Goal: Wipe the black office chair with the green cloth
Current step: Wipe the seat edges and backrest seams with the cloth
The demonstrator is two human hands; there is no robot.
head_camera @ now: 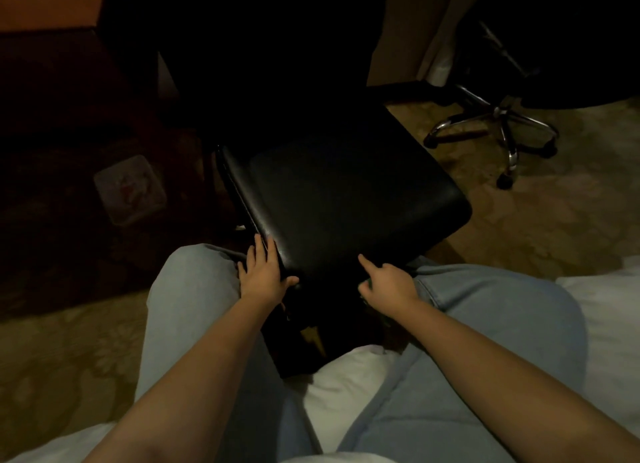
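Note:
The black office chair stands right in front of me, its glossy seat between my knees and its backrest lost in shadow beyond. My left hand grips the seat's near left corner, fingers along the left side and thumb on the front edge. My right hand holds the seat's front edge, index finger stretched out on top of the cushion. No green cloth shows anywhere in the dim view.
I sit on a white bed, legs in light blue jeans. A second chair's chrome wheeled base stands at the right on patterned carpet. A pale square object lies on the dark floor at the left.

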